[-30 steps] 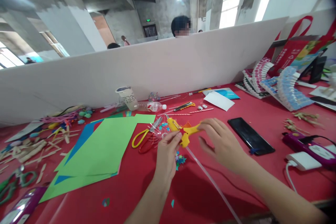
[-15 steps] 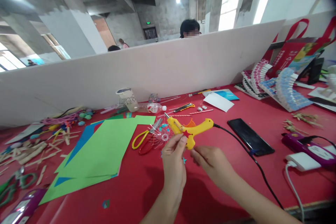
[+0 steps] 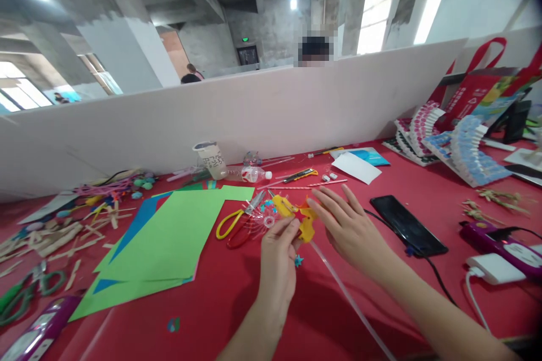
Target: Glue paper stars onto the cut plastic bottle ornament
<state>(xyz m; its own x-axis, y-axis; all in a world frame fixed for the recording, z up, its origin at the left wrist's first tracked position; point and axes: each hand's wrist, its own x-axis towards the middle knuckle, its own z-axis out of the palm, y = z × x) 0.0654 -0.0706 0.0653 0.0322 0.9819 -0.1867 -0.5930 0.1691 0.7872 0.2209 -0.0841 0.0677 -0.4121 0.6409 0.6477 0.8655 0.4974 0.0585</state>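
My left hand (image 3: pixel 277 254) is closed, with a small red star (image 3: pixel 298 214) pinched between thumb and fingertips. Right behind the star is a yellow glue gun (image 3: pixel 307 229), its nozzle pointing to the far left; whether the left fingers also touch it, I cannot tell. A clear glue stick (image 3: pixel 351 300) runs from the gun's back end toward me. My right hand (image 3: pixel 349 231) is open over the gun's handle, fingers stretched out, hiding most of the handle. Below the left fingertips lies a small blue star (image 3: pixel 298 260).
Yellow-handled scissors (image 3: pixel 237 220) and green paper sheets (image 3: pixel 165 237) lie to the left. Behind are a cup (image 3: pixel 210 159), a plastic bottle (image 3: pixel 249 174) and a utility knife (image 3: pixel 300 175). A phone (image 3: pixel 406 224) and a purple power strip (image 3: pixel 499 242) are at right.
My right hand has left the back end of the glue gun, moved up over its handle and spread its fingers. The clear glue stick now shows. My left hand still pinches the red star.
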